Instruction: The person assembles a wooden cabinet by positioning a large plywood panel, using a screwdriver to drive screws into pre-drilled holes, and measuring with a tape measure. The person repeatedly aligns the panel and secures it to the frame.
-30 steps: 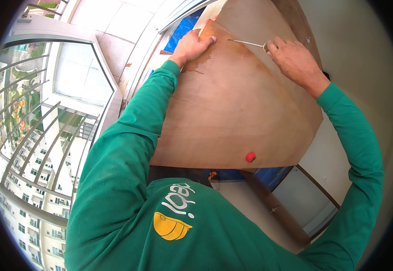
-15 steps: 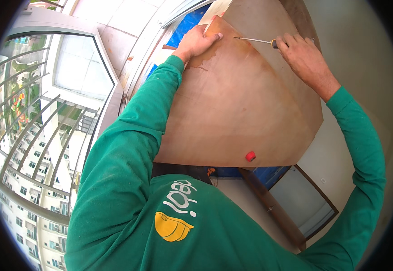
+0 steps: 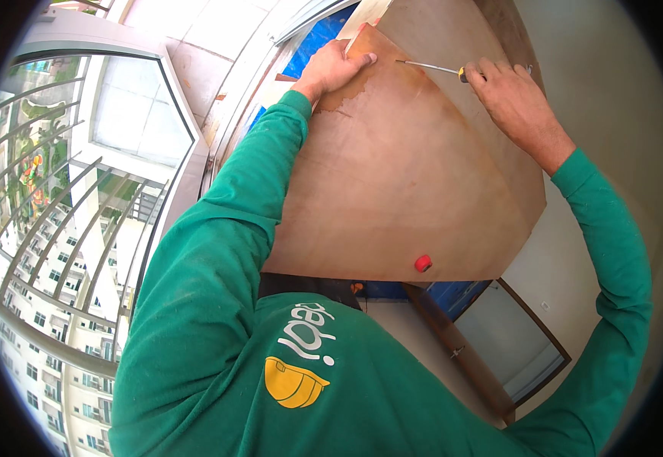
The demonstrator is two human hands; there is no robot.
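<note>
Plywood panel under flat left hand; right hand grips screwdriver.

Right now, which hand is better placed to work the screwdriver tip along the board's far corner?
The right hand, probably: it already grips the screwdriver, whose tip points toward that corner. The left hand lies flat, pressing the plywood board.
</note>
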